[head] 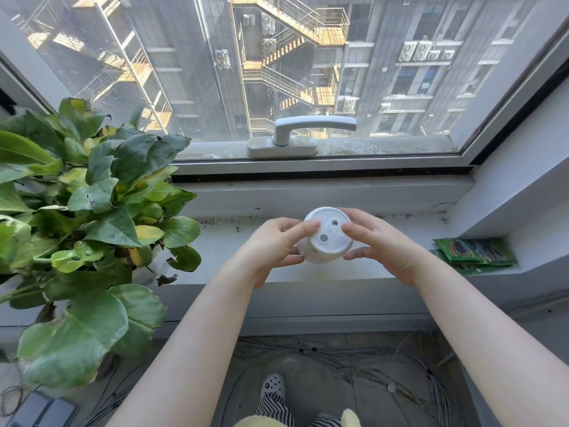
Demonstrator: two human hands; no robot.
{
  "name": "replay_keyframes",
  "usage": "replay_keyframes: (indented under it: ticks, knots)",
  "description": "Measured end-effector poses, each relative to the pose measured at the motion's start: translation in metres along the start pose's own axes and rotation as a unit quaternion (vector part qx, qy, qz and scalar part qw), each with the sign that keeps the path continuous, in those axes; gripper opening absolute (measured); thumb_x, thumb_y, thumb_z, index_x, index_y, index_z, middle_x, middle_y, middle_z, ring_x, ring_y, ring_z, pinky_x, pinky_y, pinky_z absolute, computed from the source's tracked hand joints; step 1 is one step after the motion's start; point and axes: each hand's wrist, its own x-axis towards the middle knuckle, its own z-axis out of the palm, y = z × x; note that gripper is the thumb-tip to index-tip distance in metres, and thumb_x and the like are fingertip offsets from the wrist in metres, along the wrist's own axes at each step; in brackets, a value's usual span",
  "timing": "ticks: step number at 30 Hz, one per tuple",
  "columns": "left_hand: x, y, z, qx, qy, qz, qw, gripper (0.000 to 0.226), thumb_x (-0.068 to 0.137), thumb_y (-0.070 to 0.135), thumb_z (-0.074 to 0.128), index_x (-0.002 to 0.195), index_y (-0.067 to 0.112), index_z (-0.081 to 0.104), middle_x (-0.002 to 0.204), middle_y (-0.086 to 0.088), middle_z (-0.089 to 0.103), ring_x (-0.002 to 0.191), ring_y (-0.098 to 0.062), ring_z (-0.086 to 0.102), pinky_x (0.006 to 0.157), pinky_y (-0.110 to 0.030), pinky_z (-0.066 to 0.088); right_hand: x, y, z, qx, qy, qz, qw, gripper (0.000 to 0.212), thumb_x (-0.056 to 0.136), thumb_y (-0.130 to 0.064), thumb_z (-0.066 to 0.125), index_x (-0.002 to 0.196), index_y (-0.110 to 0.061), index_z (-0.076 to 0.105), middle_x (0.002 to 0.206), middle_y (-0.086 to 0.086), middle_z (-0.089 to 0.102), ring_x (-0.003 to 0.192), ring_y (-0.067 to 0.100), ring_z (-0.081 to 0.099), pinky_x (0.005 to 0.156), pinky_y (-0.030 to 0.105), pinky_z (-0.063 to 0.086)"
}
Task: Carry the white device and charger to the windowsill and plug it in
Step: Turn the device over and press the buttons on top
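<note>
Held between both hands over the windowsill (354, 272): the white device (326, 235), a squat round cylinder of smooth matte plastic, tipped so its flat circular face points up toward the camera. On that face, 2 small round recesses, 1 near the centre-right and 1 lower, grey inside; what they are, too small to tell. Raised rim around the face.

Left hand (274, 251) curled on the device's left side, fingertips pressed on the rim and thumb beneath. Right hand (381, 245) cupped on the right side, index finger on the upper edge, thumb at the lower edge. Both closed on the device, bare forearms reaching up from the bottom of the frame. Underside of the device hidden by the fingers. No charger or cable visible in either hand.

Windowsill pale, smooth, stained and speckled with dark grime along the back edge. Behind it, a grey metal window frame with a white lever window handle (304, 134) lying horizontal.

Left, a leafy potted plant (86, 217), broad glossy green leaves, some yellowed, pot mostly hidden by foliage and cut off by the frame edge. Right, a stack of flat green foil packets (474, 254) on the sill, print unreadable.

Below, tangled thin white wires (385, 362) on the floor, and a perforated white clog (272, 386) above striped fabric.
</note>
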Motion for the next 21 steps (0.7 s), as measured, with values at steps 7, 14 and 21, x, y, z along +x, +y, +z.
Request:
replay_keyframes:
  ticks: [7,14,21]
  knots:
    - [0.005,0.000,0.006,-0.053,0.053,-0.036,0.997,0.062,0.079,0.049,0.067,0.114,-0.001,0.060,0.111,-0.016,0.069,0.097,-0.026,0.071,0.086,-0.033,0.058,0.007,0.009,0.009,0.040,0.084,-0.016,0.996,0.042,0.079,-0.045,0.063,0.116,-0.025,0.066,0.113,-0.006,0.072,0.109,0.012,0.064,0.084,0.032,0.051]
    - [0.014,-0.002,0.006,0.017,0.082,-0.037,0.996,0.078,0.063,0.059,0.073,0.101,-0.009,0.068,0.100,-0.017,0.076,0.092,-0.022,0.074,0.099,-0.037,0.050,0.018,0.012,0.006,0.082,0.073,-0.001,0.994,0.032,0.092,-0.033,0.056,0.114,-0.015,0.070,0.115,0.003,0.073,0.109,0.014,0.065,0.097,0.031,0.048]
    - [0.024,-0.012,0.005,0.080,0.108,-0.017,0.991,0.040,0.069,0.045,0.077,0.084,0.013,0.059,0.083,-0.007,0.067,0.076,-0.006,0.073,0.072,-0.029,0.045,0.023,0.025,0.012,0.124,0.095,0.018,0.987,0.022,0.094,-0.020,0.055,0.106,-0.011,0.071,0.100,0.000,0.074,0.088,0.003,0.069,0.078,0.016,0.051]
